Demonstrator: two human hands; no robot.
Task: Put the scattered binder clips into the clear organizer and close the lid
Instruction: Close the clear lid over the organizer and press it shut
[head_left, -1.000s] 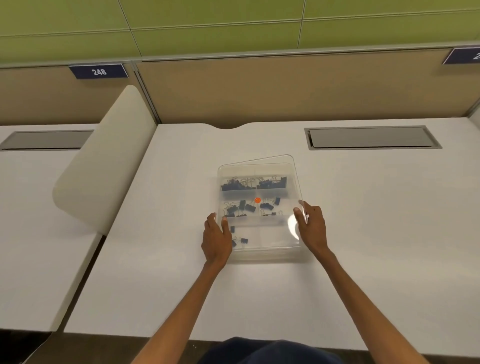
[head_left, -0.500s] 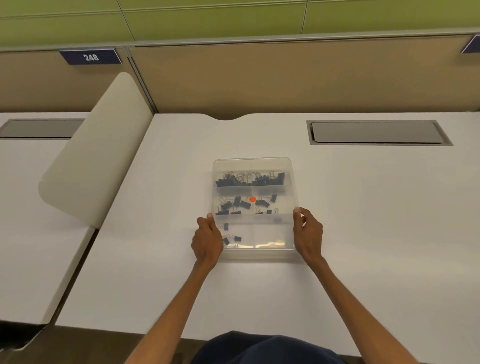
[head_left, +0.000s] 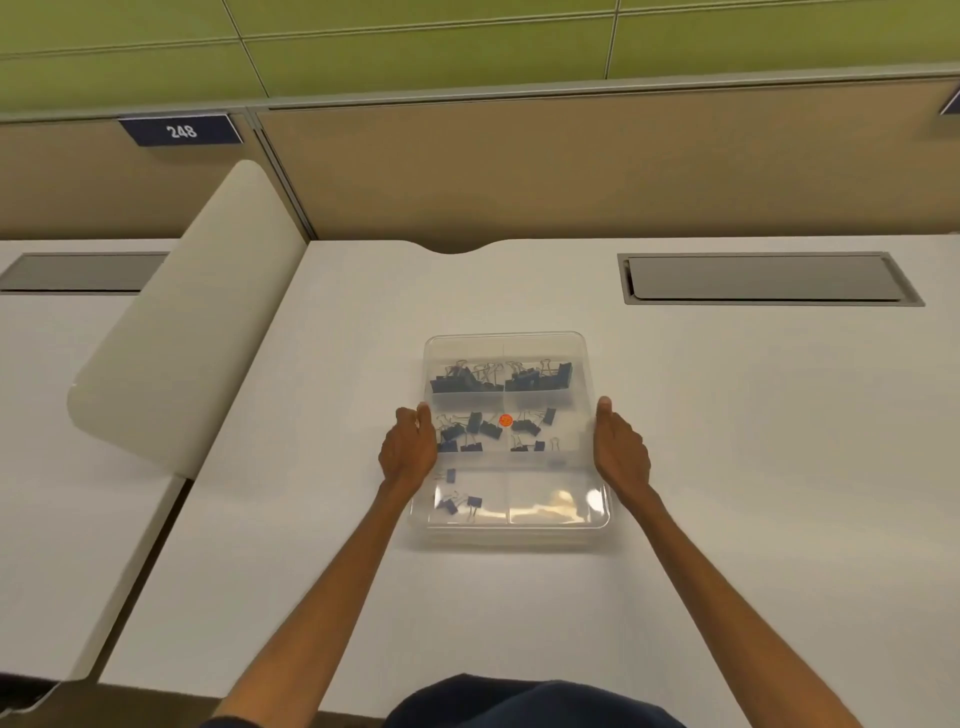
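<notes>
Both hands hold: left hand (head_left: 409, 452) clasps the clear organizer (head_left: 511, 535) at its left edge, right hand (head_left: 622, 451) at its right edge. Thumbs on top, fingers mostly hidden down the sides. White desk (head_left: 727, 467) carries the organizer. Grey cable hatch (head_left: 763, 278) is well beyond it, to the right. Lid (head_left: 550, 501) lies flat on the organizer; latched or not, can't tell. Binder clips (head_left: 470, 382) are inside. Orange sticker (head_left: 505, 420) mid-lid. Likely light, stiff, slick plastic. Hold by the side rims and keep level so the clips stay put.

One head-worn wide-angle camera looks forward and down over the white desk (head_left: 727, 467), facing the tan partition (head_left: 571, 171); the clear organizer (head_left: 519, 538) lies near, mid-frame.
</notes>
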